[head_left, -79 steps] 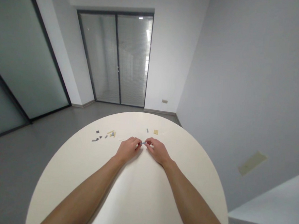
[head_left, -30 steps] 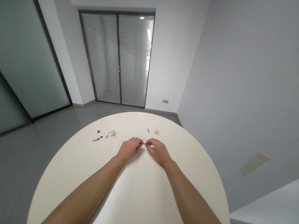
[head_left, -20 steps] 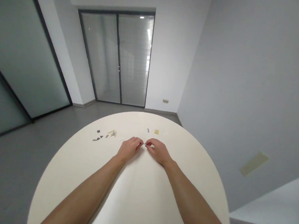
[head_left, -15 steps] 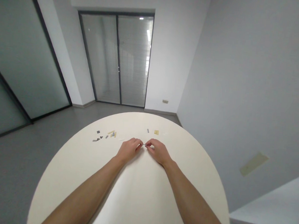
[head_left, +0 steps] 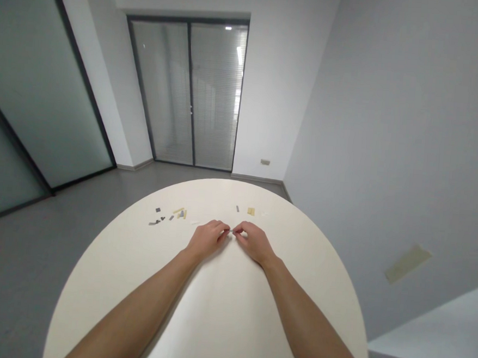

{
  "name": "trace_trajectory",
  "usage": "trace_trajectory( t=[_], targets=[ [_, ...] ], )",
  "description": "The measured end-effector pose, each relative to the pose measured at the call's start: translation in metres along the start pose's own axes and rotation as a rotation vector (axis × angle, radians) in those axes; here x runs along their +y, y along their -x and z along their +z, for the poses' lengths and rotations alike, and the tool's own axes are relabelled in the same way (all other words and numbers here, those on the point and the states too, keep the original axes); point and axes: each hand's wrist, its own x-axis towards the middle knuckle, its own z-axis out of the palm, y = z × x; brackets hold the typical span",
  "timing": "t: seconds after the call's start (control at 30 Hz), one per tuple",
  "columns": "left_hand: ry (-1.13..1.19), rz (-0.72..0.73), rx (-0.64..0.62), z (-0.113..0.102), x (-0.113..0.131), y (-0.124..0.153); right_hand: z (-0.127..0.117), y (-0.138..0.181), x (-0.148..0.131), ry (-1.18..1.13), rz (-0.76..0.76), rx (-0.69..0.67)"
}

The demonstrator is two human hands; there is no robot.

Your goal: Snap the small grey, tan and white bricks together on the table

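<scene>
Over the middle of the round white table (head_left: 213,319), both hands meet in a pinch with their fingertips almost touching. My left hand (head_left: 209,237) is closed at the left end of a small, thin grey piece (head_left: 231,231). From the other side, my right hand (head_left: 254,243) pinches the same piece. Fingers hide most of it, so its shape cannot be made out. Just beyond the hands lie a small grey strip (head_left: 237,208) and a yellowish square piece (head_left: 251,211).
Left of my hands, several small pieces are scattered: a dark square (head_left: 157,210), a grey strip (head_left: 153,223), a yellow strip (head_left: 178,210) and a grey-and-yellow cluster (head_left: 181,214). White bits (head_left: 195,223) lie nearer. A glass door (head_left: 187,93) stands behind the table.
The view has shifted very slightly. Both hands keep their pinch in nearly the same spot, and a little less of the grey piece shows between the fingertips.
</scene>
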Motion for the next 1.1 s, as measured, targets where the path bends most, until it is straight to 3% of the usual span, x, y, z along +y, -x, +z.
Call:
trace_trajectory(
  t=[1.1],
  targets=[
    [-0.013,-0.032,0.025,0.0011,-0.0037,-0.0001,0.0007,0.0008,0.0,-0.013,0.004,-0.065]
  ],
)
